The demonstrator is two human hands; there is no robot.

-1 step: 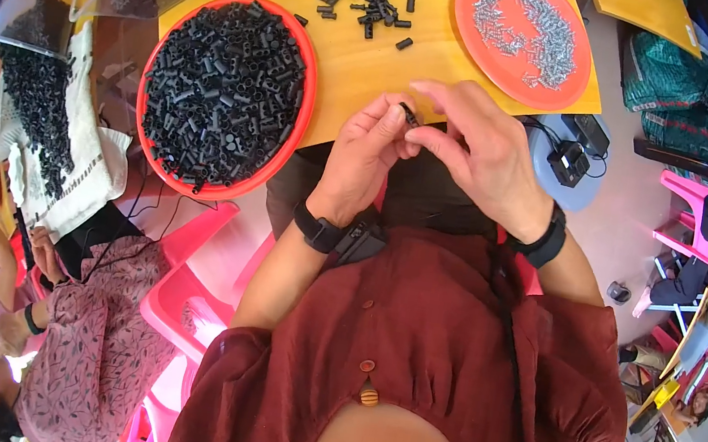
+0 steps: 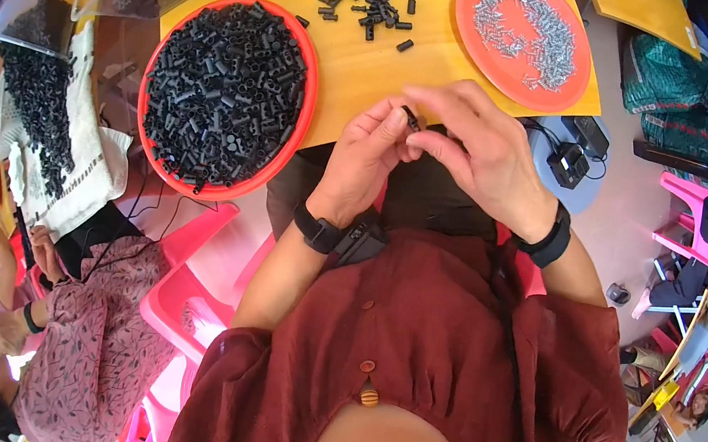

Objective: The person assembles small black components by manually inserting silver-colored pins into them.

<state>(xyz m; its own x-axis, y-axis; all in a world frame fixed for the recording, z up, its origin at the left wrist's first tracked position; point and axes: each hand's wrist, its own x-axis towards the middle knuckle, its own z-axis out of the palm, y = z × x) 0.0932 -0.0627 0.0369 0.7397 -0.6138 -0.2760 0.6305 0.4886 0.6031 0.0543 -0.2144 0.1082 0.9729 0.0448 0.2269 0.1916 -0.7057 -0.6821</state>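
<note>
My left hand [image 2: 366,150] pinches a small black plastic tube fitting [image 2: 411,120] between thumb and fingers, just over the table's front edge. Close beside it is my right hand [image 2: 483,153], its thumb at the fitting's lower end. The right forefinger arches above the fitting, apart from the thumb, and the other fingers partly hide one another. No screw can be made out between these fingertips. Up and to the left, a red round basin [image 2: 305,128] holds a heap of black tube fittings [image 2: 222,94]. At the back right lies an orange-red plate [image 2: 473,52] with small silver screws [image 2: 552,50].
Loose black fittings [image 2: 374,11] lie scattered on the yellow table [image 2: 352,72]. Right of the table, a blue stool [image 2: 571,193] carries black power adapters [image 2: 568,163]. A pink chair [image 2: 196,285] and a person in a patterned top [image 2: 97,339] are at my left.
My right forefinger has dipped slightly toward the fitting. The fitting has shifted very little, and my left hand keeps its pinch.
</note>
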